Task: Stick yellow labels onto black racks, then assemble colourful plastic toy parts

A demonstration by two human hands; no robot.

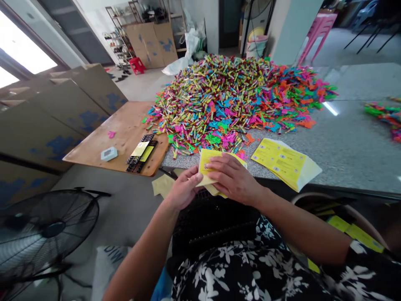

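Over the near edge of the table, both my hands are on a yellow printed paper sheet [205,158]. My left hand [184,186] pinches its lower left corner between thumb and fingers. My right hand [234,177] lies across the top of the sheet, fingers curved over it and pressed together. More yellow paper shows below the right hand; how many sheets there are I cannot tell. Just right of my hands a stack of yellow printed sheets [278,159] rests on the grey stone table [341,154]. Behind them rises a big heap of small colourful plastic pieces [216,92].
On the wooden board [94,144] at left lie black plastic racks [140,154] with yellow cards and a small pale box [109,154]. A floor fan [53,229] stands lower left beside cardboard boxes [53,117]. A round bin [360,219] holding yellow sheets is at lower right.
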